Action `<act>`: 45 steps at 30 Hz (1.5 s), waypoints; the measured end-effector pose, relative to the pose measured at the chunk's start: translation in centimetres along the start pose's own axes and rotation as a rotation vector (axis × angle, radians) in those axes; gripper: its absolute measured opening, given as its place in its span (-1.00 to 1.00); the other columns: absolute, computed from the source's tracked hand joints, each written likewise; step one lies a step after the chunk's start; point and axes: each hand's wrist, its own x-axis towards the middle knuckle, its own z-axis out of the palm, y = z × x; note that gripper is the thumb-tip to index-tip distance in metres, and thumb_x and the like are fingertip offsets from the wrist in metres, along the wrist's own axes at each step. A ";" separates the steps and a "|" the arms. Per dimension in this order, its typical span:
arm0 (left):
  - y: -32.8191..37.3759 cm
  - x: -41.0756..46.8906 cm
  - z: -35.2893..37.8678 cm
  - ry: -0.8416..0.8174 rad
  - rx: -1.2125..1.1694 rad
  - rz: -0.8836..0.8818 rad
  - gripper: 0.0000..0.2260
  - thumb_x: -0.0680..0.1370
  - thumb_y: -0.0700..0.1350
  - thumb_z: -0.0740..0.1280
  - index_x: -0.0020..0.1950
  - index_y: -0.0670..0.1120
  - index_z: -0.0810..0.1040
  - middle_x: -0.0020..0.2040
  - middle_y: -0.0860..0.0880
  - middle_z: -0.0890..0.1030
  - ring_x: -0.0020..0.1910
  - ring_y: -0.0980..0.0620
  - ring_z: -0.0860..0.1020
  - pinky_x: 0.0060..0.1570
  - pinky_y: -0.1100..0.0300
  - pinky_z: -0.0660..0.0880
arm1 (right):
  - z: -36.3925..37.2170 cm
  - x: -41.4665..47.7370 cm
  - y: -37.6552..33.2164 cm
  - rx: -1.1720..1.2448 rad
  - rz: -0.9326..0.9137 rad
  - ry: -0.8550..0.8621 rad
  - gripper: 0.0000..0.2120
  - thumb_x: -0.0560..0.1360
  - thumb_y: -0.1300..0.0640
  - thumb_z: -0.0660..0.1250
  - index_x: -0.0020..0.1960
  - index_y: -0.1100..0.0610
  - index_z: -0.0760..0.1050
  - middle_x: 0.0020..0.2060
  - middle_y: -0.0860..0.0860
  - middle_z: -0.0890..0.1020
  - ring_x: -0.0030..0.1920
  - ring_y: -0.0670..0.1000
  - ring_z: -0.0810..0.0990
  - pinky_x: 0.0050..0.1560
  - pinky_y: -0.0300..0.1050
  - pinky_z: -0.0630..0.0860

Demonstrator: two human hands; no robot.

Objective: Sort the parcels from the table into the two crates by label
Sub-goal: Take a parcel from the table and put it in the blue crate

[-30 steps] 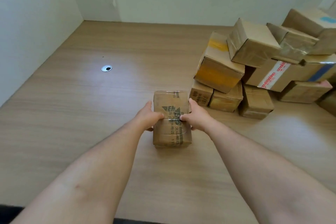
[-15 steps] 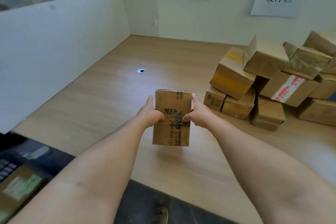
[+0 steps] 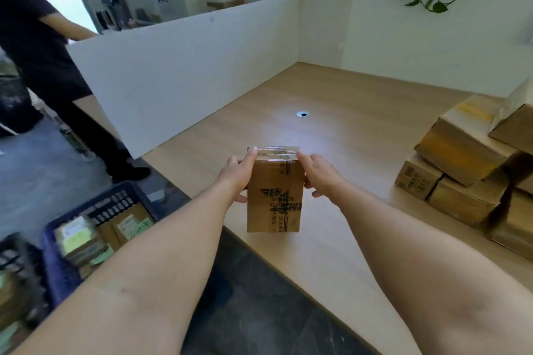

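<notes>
Parcel [image 3: 274, 196] is up in both hands, above the near edge of the table [image 3: 331, 135]; its long axis runs away from the person, taped end pointing toward the far wall, printed face tipped up at the camera; left hand [image 3: 235, 179] grips the left side, right hand [image 3: 318, 179] the right, each thumb laid along the top edge, other fingers curled round beneath; blue crate [image 3: 54, 262] sits low left, labelled parcels inside; stack of parcels [image 3: 461, 164] lies on the table's right.
</notes>
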 end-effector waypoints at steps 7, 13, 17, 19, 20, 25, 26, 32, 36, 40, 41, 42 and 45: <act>-3.1 -0.5 -5.5 0.125 -0.065 -0.059 -0.68 0.61 0.01 0.25 0.31 -0.08 0.33 0.18 -0.13 0.52 0.14 -0.12 0.52 0.03 -0.02 0.57 | 4.2 0.1 -4.2 -0.038 -0.022 -0.058 -0.75 0.60 0.13 0.22 0.22 0.23 0.44 0.02 0.19 0.62 0.05 0.18 0.63 0.06 0.12 0.61; -6.0 -2.3 -12.1 0.111 -0.115 -0.105 -0.33 0.60 -0.21 0.21 0.59 0.11 -0.07 0.21 -0.07 0.38 0.04 -0.11 0.53 -0.13 -0.03 0.59 | 10.8 -0.9 -8.2 -0.082 -0.039 -0.213 -0.27 0.58 0.26 0.27 0.58 -0.04 -0.06 -0.03 0.08 0.51 0.02 0.14 0.62 -0.03 0.04 0.63; -9.2 -3.6 -17.7 0.087 -0.076 -0.119 -0.28 0.58 -0.28 0.18 0.58 0.20 -0.07 0.46 -0.10 0.31 0.00 -0.06 0.55 -0.21 0.02 0.62 | 16.3 -1.6 -10.8 -0.161 -0.086 -0.319 -0.16 0.55 0.28 0.30 0.57 -0.15 -0.15 0.14 0.15 0.52 -0.02 0.11 0.63 -0.05 0.03 0.65; -10.7 -4.2 -20.3 0.098 -0.022 -0.115 -0.33 0.58 -0.29 0.18 0.59 0.15 0.02 0.42 -0.12 0.34 -0.12 0.03 0.52 -0.43 0.22 0.54 | 19.0 -1.9 -12.1 -0.177 -0.096 -0.366 -0.15 0.53 0.31 0.31 0.56 -0.17 -0.10 0.12 0.15 0.55 -0.04 0.12 0.65 -0.06 0.03 0.65; -11.5 -4.6 -21.6 0.113 -0.006 -0.105 -0.35 0.58 -0.30 0.18 0.58 0.12 0.07 0.35 -0.11 0.37 -0.15 0.07 0.49 -0.51 0.29 0.50 | 20.3 -2.0 -12.7 -0.193 -0.101 -0.384 -0.16 0.51 0.34 0.32 0.56 -0.15 -0.04 0.08 0.14 0.56 -0.05 0.12 0.66 -0.07 0.03 0.66; -15.9 -6.1 -27.8 0.163 -0.080 -0.126 -0.46 0.53 -0.36 0.21 0.40 0.12 0.26 0.13 -0.12 0.47 -0.09 -0.01 0.51 -0.39 0.18 0.52 | 27.1 -3.2 -15.8 -0.200 -0.126 -0.454 -0.37 0.49 0.43 0.30 0.40 -0.03 0.17 0.07 0.15 0.53 -0.01 0.20 0.65 -0.08 0.17 0.64; -16.8 -6.3 -28.9 0.178 -0.087 -0.134 -0.49 0.52 -0.36 0.22 0.34 0.12 0.28 0.10 -0.12 0.47 -0.08 -0.03 0.52 -0.37 0.15 0.53 | 28.5 -3.5 -16.4 -0.190 -0.129 -0.466 -0.42 0.50 0.41 0.30 0.35 -0.02 0.18 0.08 0.16 0.52 -0.01 0.21 0.65 -0.06 0.21 0.63; -22.4 -8.2 -36.1 0.279 -0.190 -0.178 -0.82 0.60 -0.02 0.23 0.17 0.01 0.36 0.01 -0.06 0.51 -0.01 -0.06 0.54 -0.09 -0.04 0.61 | 37.4 -5.1 -20.3 -0.330 -0.230 -0.460 -0.60 0.54 -0.08 0.33 0.25 0.04 0.26 0.02 0.06 0.58 -0.07 0.05 0.65 -0.19 -0.07 0.64; -26.4 -10.4 -40.3 0.370 -0.197 -0.210 -0.81 0.60 -0.03 0.28 0.13 -0.03 0.34 -0.01 -0.04 0.49 -0.05 -0.05 0.55 -0.13 -0.01 0.61 | 43.2 -7.1 -22.4 -0.374 -0.325 -0.455 -0.76 0.59 -0.07 0.25 0.15 0.04 0.35 0.00 0.06 0.59 -0.09 0.03 0.64 -0.17 -0.09 0.64; -30.3 -12.1 -44.0 0.418 -0.198 -0.237 -0.64 0.55 -0.15 0.35 0.27 0.01 0.29 0.14 -0.09 0.50 0.05 -0.10 0.54 0.08 -0.09 0.57 | 48.1 -8.8 -24.0 -0.369 -0.395 -0.507 -0.65 0.58 0.08 0.31 0.31 -0.02 0.31 -0.01 -0.03 0.55 -0.08 0.01 0.62 -0.03 0.02 0.64; -31.1 -12.5 -44.8 0.422 -0.189 -0.236 -0.49 0.53 -0.18 0.37 0.40 0.05 0.23 0.25 -0.11 0.50 0.12 -0.12 0.54 0.15 -0.12 0.54 | 49.2 -9.3 -24.4 -0.388 -0.422 -0.534 -0.53 0.57 0.11 0.33 0.41 -0.06 0.25 -0.01 -0.04 0.54 -0.08 0.02 0.62 -0.03 0.02 0.65; -31.8 -13.0 -45.4 0.428 -0.181 -0.228 -0.34 0.52 -0.22 0.37 0.51 0.07 0.13 0.36 -0.13 0.45 0.21 -0.14 0.51 0.22 -0.13 0.49 | 50.2 -9.5 -24.8 -0.407 -0.446 -0.561 -0.42 0.56 0.15 0.34 0.49 -0.09 0.17 0.00 -0.03 0.55 -0.08 0.03 0.63 -0.05 0.02 0.65; -33.7 -14.1 -46.9 0.456 -0.160 -0.219 -0.16 0.54 -0.28 0.34 0.59 0.17 -0.12 0.50 -0.13 0.32 0.30 -0.11 0.48 0.27 -0.11 0.45 | 52.9 -10.1 -25.8 -0.480 -0.517 -0.611 -0.24 0.54 0.23 0.32 0.55 -0.17 0.00 0.06 0.03 0.58 -0.06 0.04 0.64 -0.07 0.01 0.65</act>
